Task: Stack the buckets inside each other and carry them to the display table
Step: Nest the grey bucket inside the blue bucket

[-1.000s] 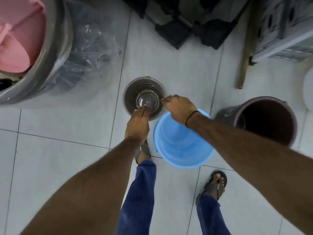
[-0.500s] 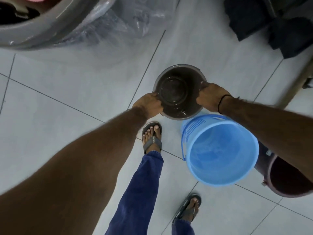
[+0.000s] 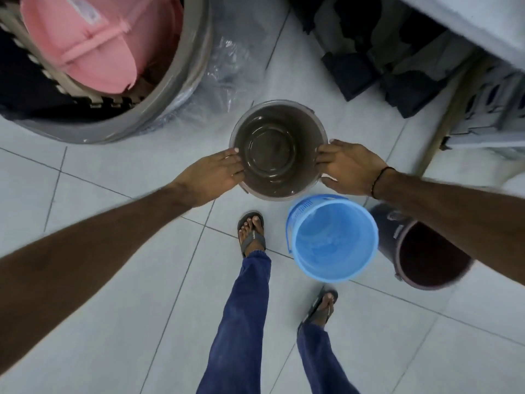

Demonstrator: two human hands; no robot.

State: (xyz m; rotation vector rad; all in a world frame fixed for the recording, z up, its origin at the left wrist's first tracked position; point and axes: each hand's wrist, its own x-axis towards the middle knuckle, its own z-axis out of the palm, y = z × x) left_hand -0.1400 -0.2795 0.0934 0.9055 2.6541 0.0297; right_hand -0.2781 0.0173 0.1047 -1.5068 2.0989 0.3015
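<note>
A grey-brown bucket [image 3: 277,150] is held mouth-up over the tiled floor. My left hand [image 3: 211,173] grips its left rim and my right hand [image 3: 348,169] grips its right rim. Just below it on the floor stands a light blue bucket [image 3: 333,237], upright and holding nothing. A dark maroon bucket [image 3: 426,254] stands to the right of the blue one, partly hidden by my right forearm.
A large grey tub [image 3: 181,89] with a pink plastic piece [image 3: 85,44] inside fills the upper left, with clear plastic wrap [image 3: 227,69] beside it. Dark items [image 3: 377,52] and a grey rack [image 3: 488,109] lie at the upper right. My sandalled feet [image 3: 251,234] stand on the tiles.
Both hands went from touching the grey-brown bucket's near rim to gripping its two sides. It now looks larger and closer, and the view has shifted over the floor.
</note>
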